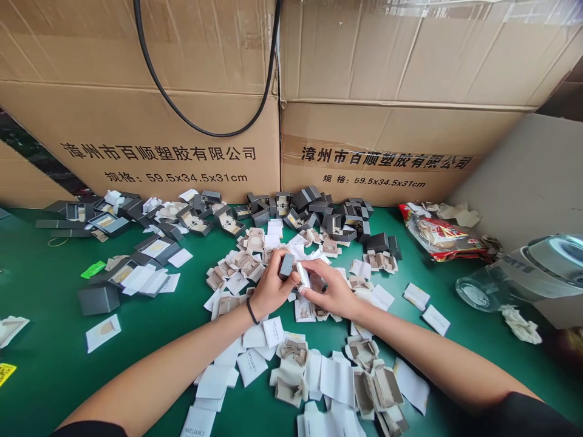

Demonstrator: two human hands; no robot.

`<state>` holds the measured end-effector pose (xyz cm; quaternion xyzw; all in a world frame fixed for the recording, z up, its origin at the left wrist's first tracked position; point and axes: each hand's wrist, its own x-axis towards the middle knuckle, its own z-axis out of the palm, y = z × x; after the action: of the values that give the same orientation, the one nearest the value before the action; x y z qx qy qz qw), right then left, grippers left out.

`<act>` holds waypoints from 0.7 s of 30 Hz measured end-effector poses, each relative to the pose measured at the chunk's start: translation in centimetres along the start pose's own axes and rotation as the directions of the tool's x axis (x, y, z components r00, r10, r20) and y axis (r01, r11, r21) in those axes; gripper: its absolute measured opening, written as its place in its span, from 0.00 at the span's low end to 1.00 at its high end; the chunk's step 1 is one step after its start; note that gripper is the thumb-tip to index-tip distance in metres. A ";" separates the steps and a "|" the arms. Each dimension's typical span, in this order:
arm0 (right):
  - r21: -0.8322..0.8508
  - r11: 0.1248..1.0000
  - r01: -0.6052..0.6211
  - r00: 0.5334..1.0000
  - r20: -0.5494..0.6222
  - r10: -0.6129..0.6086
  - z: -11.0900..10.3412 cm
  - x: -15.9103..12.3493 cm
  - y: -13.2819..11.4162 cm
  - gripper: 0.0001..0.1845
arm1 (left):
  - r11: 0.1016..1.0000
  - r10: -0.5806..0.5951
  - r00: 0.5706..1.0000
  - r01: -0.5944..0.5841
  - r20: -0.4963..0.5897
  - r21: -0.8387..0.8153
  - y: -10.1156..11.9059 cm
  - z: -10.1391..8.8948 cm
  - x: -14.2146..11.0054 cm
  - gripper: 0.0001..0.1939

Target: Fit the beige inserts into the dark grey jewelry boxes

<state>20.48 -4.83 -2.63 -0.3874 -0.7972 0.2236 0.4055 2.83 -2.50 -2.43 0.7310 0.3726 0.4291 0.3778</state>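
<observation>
My left hand [271, 287] is closed around a small dark grey box [286, 266], held over the middle of the pile. In the fingers of my right hand [331, 287] is a white insert [302, 276], pinched close against the box; whether it is still partly inside the box I cannot tell. Below both hands lie folded beige-and-white inserts [291, 379] and white printed cards [251, 366]. Beyond them, several dark grey boxes [308, 197] are heaped along the back, many with lids up.
Large cardboard cartons [182, 121] wall off the back, with a black cable [204, 130] hanging in front. On the green table's right side are a red snack bag [441, 233], a clear bottle [483, 294] lying down and crumpled tissue [521, 325]. More grey boxes [98, 297] stand left.
</observation>
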 end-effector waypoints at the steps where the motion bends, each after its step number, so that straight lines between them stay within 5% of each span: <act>1: -0.002 1.000 0.002 1.000 0.002 -0.002 0.0 0.0 0.0 0.24 | 1.000 -0.003 1.000 0.003 -0.004 -0.003 0.0 0.0 0.0 0.27; 15: -0.002 0.985 -0.172 0.983 -0.061 0.172 0.7 -0.2 -0.5 0.22 | 1.000 -0.024 1.000 0.024 -0.019 -0.007 0.1 0.0 0.2 0.25; 21: 0.037 0.982 -0.186 0.982 0.025 0.186 0.4 0.2 -0.3 0.21 | 0.995 0.022 1.000 -0.023 -0.006 -0.094 0.1 0.0 0.3 0.26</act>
<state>19.90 -4.83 -2.59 -0.4499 -0.7573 0.2800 0.3818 2.97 -2.29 -2.25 0.7155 0.3448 0.4522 0.4059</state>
